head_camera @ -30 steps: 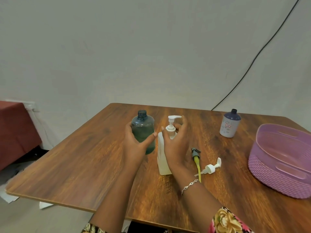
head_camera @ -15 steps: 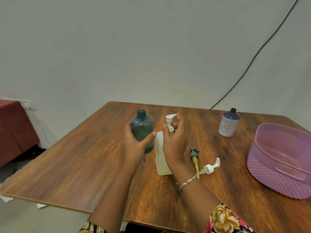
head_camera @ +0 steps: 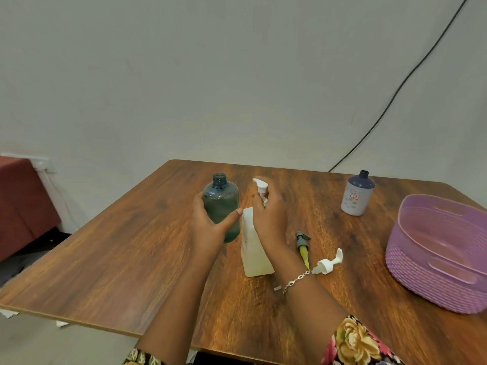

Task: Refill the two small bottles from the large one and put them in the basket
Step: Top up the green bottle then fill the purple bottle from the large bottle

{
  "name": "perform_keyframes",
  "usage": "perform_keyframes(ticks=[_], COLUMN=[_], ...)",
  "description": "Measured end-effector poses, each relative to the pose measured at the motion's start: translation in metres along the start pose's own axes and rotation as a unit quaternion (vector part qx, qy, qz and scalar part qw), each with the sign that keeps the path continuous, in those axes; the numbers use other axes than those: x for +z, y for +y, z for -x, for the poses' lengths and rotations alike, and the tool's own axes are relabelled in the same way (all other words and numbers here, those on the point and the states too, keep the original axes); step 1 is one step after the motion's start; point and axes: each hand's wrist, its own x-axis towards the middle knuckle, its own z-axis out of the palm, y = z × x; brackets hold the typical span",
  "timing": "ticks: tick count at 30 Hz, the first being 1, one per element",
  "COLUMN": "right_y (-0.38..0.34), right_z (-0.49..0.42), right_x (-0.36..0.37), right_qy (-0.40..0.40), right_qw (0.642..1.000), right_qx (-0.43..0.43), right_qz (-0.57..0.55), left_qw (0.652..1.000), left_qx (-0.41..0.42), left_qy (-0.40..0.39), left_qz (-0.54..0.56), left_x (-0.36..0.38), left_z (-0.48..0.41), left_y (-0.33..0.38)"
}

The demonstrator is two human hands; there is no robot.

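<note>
**Opening the large white bottle at the centre of the bench.**
Left hand wraps the smooth, round teal bottle, open-necked and upright; right hand curls round the white bottle's pump. Both seem stiff, slick plastic, probably light: grip the waist, not the neck. The lavender bottle stands open, well apart, near the ribbed purple basket.

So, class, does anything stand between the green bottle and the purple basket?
Yes. The white pump bottle, its pump gripped by the right hand, stands directly beside the green bottle on the basket side; a grey pump and a loose white pump lie farther along.
</note>
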Motion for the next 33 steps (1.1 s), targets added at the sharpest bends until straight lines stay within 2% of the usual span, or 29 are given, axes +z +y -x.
perform_keyframes(ticks=[5,8,11,13,26,33], right_y=[0.004,0.02,0.03,0.033,0.043,0.058], right_z=[-0.002,0.011,0.027,0.035,0.035,0.02], right_x=[-0.012,-0.019,-0.016,-0.011,-0.017,-0.046], right_qy=[-0.051,-0.039,-0.069,-0.082,-0.005,-0.018], right_qw=[0.997,0.999,0.991,0.988,0.995,0.995], right_qx=[0.02,0.008,0.051,0.063,0.058,0.05], right_qz=[-0.046,0.024,0.106,0.115,0.081,0.08], left_qw=[1.0,1.0,1.0,1.0,1.0,0.999], left_qx=[0.0,-0.006,-0.007,-0.006,-0.019,-0.025], left_qy=[-0.001,-0.002,0.001,0.005,0.003,-0.015], left_qz=[0.003,0.009,0.01,0.007,0.0,0.012], left_x=[-0.003,-0.004,-0.004,-0.003,0.003,0.014], left_z=[-0.001,-0.001,0.0,0.0,0.004,0.008], left_y=[-0.001,-0.002,-0.003,-0.005,-0.018,-0.021])
